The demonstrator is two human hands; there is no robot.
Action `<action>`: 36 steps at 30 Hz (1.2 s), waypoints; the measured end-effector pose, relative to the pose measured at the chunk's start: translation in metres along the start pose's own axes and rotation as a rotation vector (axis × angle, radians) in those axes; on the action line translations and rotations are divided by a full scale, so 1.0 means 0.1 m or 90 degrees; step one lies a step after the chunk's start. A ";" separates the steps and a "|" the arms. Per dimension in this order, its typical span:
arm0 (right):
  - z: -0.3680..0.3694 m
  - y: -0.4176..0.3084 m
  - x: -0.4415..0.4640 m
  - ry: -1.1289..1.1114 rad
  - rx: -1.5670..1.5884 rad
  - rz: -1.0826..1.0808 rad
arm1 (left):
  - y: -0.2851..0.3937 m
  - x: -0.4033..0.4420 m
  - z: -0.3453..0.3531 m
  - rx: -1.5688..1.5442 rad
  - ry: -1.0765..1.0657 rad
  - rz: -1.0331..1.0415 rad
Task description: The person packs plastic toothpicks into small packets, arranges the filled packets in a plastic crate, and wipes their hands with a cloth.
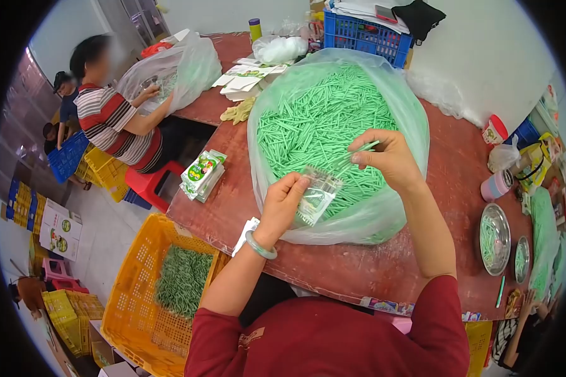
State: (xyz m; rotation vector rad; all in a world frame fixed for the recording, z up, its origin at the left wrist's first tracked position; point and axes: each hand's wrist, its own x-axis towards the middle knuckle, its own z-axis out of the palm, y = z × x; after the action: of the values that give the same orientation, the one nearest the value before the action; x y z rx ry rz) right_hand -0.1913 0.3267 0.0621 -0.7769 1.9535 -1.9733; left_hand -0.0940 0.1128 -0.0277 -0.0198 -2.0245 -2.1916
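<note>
1. Left hand [284,200]: thumb and fingers pinched on the edge of a packet [317,200], held tilted over the near part of the heap. Packet flat, rectangular, of clear glossy film with pale printing.
2. Right hand [388,157]: thumb and forefinger closed on a thin green stick [366,147], beside and above the packet. Whether more than one is gripped cannot be told.
3. Bracelet [261,246]: smooth pale ring, left wrist.
4. Heap [333,94]: mint-green sticks, slim, straight, matt, lying in all directions.
5. Bag [358,231]: large, soft, translucent plastic, mouth spread wide around the heap.
6. Stack [202,176]: printed packets, white and green, piled at the table's left edge. Judged by these, some packets are done; the one in hand seems unfinished, and the deep heap suggests much is left.
7. Table [459,163]: red top, worn and scuffed.
8. Glove [238,111]: yellowish, crumpled, beyond the stack.
9. Bowl [498,265]: round, shiny metal, green pieces inside, at far right.
10. Crate [124,308]: yellow perforated plastic, on the left below the table, containing darker green pieces [182,283].
</note>
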 end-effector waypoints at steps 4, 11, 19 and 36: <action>0.01 0.05 0.03 0.034 -0.014 0.005 | 0.05 0.00 0.05 -0.143 -0.032 -0.062; 0.02 0.24 -0.05 -0.043 0.199 0.091 | 0.02 0.03 0.12 -0.192 0.024 -0.077; -0.05 0.21 -0.08 0.010 0.135 0.083 | 0.01 -0.04 -0.06 0.079 -0.032 0.027; 0.06 -0.14 -0.06 -0.066 -0.086 0.011 | 0.03 -0.05 -0.04 0.058 -0.133 0.063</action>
State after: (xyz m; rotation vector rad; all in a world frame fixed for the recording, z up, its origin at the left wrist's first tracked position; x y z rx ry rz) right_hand -0.1810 0.3256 0.0744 -0.8724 2.0408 -1.7694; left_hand -0.0884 0.1090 -0.0253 -0.3438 -2.1766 -2.1136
